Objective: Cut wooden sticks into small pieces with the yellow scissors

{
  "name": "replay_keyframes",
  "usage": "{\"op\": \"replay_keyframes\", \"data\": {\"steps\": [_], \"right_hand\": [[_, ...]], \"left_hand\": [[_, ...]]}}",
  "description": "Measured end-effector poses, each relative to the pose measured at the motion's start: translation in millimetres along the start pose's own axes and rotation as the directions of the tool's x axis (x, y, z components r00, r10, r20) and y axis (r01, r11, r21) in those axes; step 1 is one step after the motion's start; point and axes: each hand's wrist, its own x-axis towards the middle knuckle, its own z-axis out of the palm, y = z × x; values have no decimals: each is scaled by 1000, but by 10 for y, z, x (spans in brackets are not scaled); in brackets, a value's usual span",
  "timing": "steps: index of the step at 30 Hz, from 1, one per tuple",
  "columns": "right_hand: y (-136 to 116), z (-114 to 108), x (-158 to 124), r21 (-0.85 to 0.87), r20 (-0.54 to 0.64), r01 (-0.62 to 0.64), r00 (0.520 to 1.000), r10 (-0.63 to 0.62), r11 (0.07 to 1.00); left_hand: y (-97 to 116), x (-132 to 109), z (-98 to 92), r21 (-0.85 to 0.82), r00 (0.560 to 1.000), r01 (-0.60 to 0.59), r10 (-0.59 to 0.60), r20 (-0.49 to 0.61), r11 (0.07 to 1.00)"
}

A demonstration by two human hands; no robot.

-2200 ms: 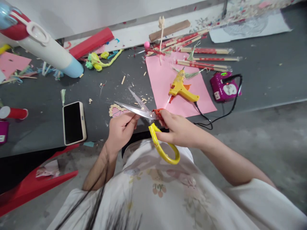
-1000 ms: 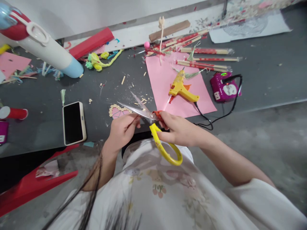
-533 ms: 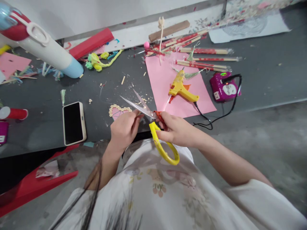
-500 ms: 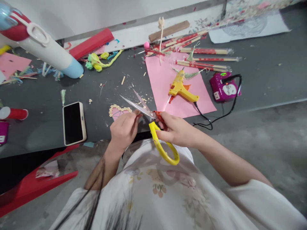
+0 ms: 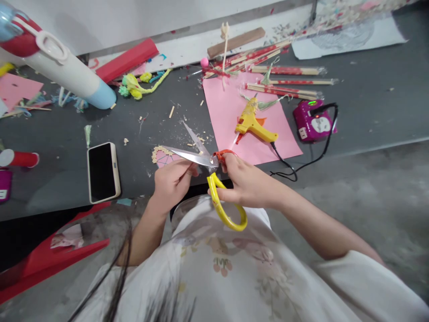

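Pink cutout (image 5: pixel 163 159) partly covered (left hand (image 5: pixel 172 184)), bottle (image 5: pixel 75 71) cropped

The smartphone (image 5: pixel 102 172) lay screen up near the front of the desk (image 5: pixel 368 109). A spool of red thread (image 5: pixel 24 158) lay to its left. The bottle (image 5: pixel 72 71) with the light-blue base was positioned farther back. At the right, the purple socket unit (image 5: pixel 313 121) displayed a green indicator (image 5: pixel 312 103).

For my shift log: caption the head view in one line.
The right hand holds open scissors beside the left hand; beyond, a yellow glue gun lies on pink paper.
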Motion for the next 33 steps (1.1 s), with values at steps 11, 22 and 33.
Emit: {"op": "replay_keyframes", "data": {"steps": [11, 22, 33], "right_hand": [[27, -31, -3, 52, 22, 2, 1000, -3, 999], [10, -13, 13, -1, 39, -64, 997, 64, 998], [37, 27, -16, 25, -14, -35, 999, 35, 999]], "left_hand": [[15, -3, -1, -7, 1000, 2, -2, 26, 1000], [9, -44, 22, 195, 1000, -23, 24, 2, 981], [-61, -57, 26, 79, 995, -97, 97, 11, 992]]}}
